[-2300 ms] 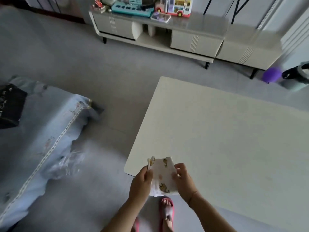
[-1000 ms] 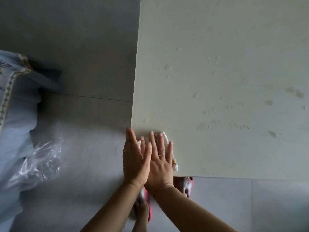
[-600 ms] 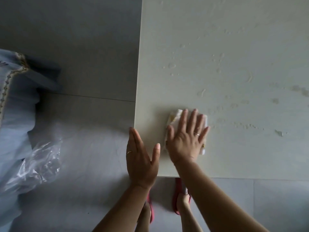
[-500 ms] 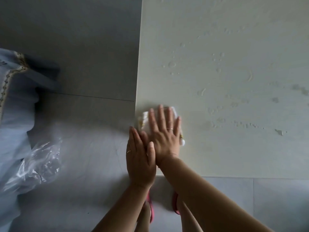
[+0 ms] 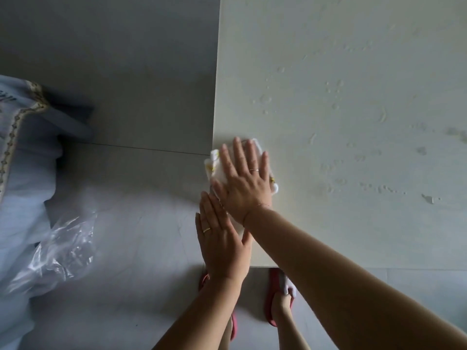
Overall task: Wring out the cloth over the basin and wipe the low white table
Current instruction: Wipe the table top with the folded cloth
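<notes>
Pressing flat: right hand (image 5: 243, 183), fingers spread, palm down on the cloth (image 5: 214, 165) at the table's (image 5: 353, 59) left edge, near corner. Gripping nothing. Left hand (image 5: 222, 242) lies open and flat at that corner, holding nothing. Dried spots (image 5: 379, 188) sit rightward, so I'd sweep that way.

Dim, soft daylight; table (image 5: 353, 72) brighter than shadowed floor (image 5: 126, 72); mild wide-angle bending at edges, slight softness throughout.
</notes>
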